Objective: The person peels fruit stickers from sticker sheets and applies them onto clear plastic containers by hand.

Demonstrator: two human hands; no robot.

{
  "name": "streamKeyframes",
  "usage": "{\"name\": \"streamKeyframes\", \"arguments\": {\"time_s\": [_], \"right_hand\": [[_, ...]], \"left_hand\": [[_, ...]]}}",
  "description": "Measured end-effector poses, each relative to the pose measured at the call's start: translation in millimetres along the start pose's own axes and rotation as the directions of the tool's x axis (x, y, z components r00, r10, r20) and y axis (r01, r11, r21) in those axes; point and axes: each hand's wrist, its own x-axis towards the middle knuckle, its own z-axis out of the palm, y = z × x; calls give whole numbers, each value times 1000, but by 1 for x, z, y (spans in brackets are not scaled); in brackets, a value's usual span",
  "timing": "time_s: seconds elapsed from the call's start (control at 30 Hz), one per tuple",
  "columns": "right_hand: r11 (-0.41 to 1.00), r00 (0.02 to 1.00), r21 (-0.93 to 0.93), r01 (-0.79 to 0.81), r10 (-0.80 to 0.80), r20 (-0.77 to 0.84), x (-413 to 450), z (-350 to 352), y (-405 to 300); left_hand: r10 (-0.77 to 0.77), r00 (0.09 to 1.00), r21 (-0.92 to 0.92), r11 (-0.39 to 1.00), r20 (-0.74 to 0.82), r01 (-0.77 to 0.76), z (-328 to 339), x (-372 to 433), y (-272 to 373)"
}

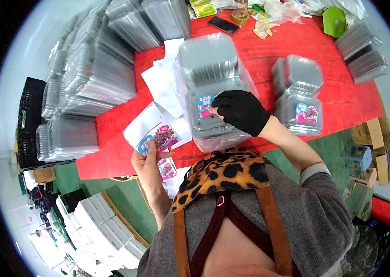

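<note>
My bare left hand (148, 161) grips a sheet of grape-picture stickers (162, 136) between thumb and fingers, over the red table's near edge. My right hand (240, 110), in a black glove with bare fingertips, touches a grape label (206, 105) on the top of a clear plastic clamshell container (198, 121). This container lies at the near end of a nested stack (209, 52), partly wrapped in a clear bag. To the right, on the red table, lies another stack of clamshells (302, 72), its near one bearing a grape label (306, 113).
Tall stacks of clear containers (101, 69) line the left side, beside a black crate (32, 121). White backing papers (162, 83) lie left of the bagged stack. A phone (223, 25), tape roll (240, 17) and pale glove (264, 27) are at the back; more containers (364, 52) stand far right.
</note>
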Motion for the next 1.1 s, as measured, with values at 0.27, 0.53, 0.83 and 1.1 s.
{"name": "streamKeyframes", "arguments": {"time_s": [0.27, 0.53, 0.83, 1.1], "right_hand": [[969, 969, 51, -244, 241, 47, -9, -21, -20], [672, 674, -65, -738, 728, -127, -61, -45, -17], [706, 713, -106, -700, 699, -53, -66, -47, -22], [-512, 373, 763, -394, 670, 642, -50, -64, 4]], "left_hand": [[-4, 999, -107, 994, 32, 7, 15, 3, 7], [-82, 993, -186, 978, 87, 98, 16, 7, 4], [-67, 991, -126, 989, 113, 81, 18, 13, 0], [100, 990, -75, 993, 97, -93, 9, 12, 4]]}}
